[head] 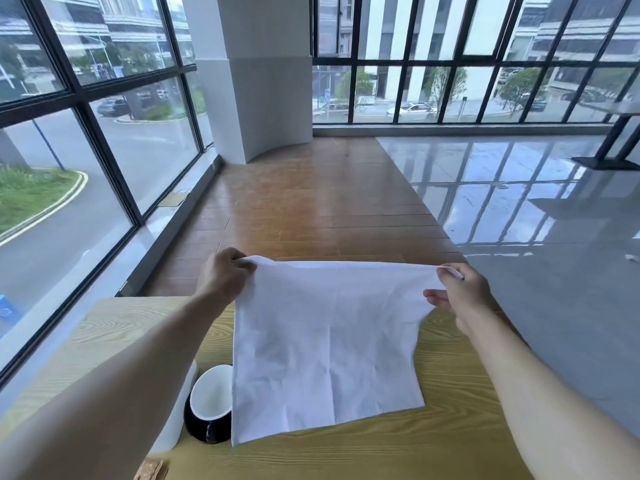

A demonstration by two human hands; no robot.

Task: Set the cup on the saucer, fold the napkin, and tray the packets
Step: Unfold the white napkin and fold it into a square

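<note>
Pinching napkin (329,348) corners: left hand (225,277), right hand (459,289).

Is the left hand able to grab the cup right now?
Probably not yet: the left hand is busy pinching a napkin corner, though the cup sits uncovered beside that forearm.

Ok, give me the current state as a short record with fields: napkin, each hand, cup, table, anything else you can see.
napkin: white square cloth napkin, unfolded, far edge lifted, near edge lying on the table
left hand: left hand pinches the napkin's far left corner
right hand: right hand pinches the far right corner
cup: black cup with white inside, left of the napkin, partly behind its edge
saucer: not visible
table: light wood-grain table
other: white container left of the cup; brown cork-like item at the near edge
</note>
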